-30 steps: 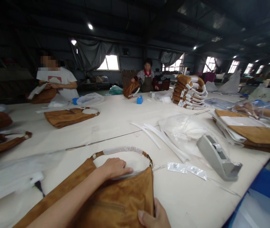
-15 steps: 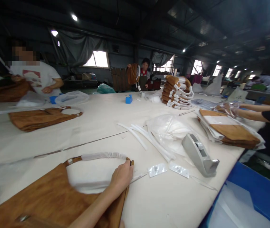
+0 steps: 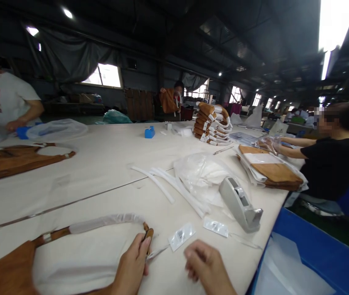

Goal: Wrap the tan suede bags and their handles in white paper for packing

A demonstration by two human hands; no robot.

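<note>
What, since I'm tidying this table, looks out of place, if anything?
Only mildly odd: loose white strips lie askew, unbundled, beside a crumpled clear plastic bag. Nothing shows as spilled; the held brown bag looks undamaged where visible.

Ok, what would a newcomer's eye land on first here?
Probably the brown bag at the near left, its white-wrapped strap held at the right end by the left hand. Next, the grey tape dispenser right of centre and the tall stack of brown bags beyond it. The bright ceiling lamp glares at top right.
</note>
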